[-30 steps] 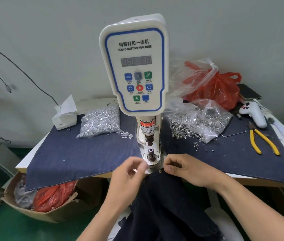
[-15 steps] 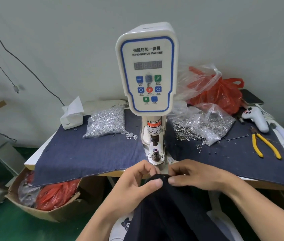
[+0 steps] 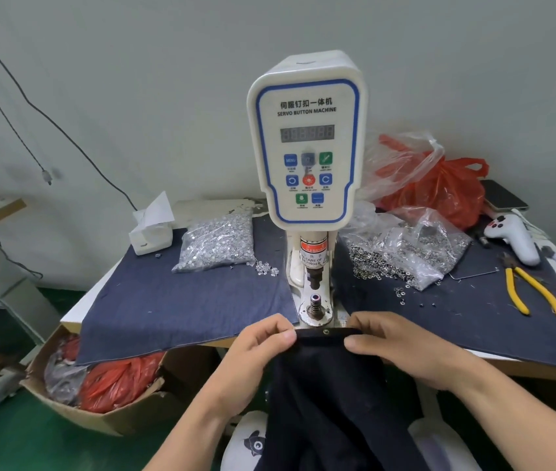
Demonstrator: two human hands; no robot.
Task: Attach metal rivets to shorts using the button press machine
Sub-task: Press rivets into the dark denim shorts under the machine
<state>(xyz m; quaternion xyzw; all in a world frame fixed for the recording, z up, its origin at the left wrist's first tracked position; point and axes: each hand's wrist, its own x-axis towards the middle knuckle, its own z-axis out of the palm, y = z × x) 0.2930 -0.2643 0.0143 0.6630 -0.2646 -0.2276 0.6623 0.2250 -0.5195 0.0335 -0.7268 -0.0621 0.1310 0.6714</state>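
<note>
Shorts [image 3: 331,396] hang over the front edge of the tabletop [image 3: 541,365], directly below the button press machine [image 3: 307,147]. Your left hand [image 3: 256,351] and right hand [image 3: 402,348] each pinch the top hem, holding it taut between them. One metal rivet [image 3: 326,332] is already seated in that hem, midway between your hands. The hem is not under the lower die [image 3: 315,305]; it sits just in front of the machine base. Judge the task as partly complete: at least one rivet is set, and any further positions cannot be confirmed from this view. Supply remains in the bag of rivets [image 3: 217,244] behind the left side of the machine.
</note>
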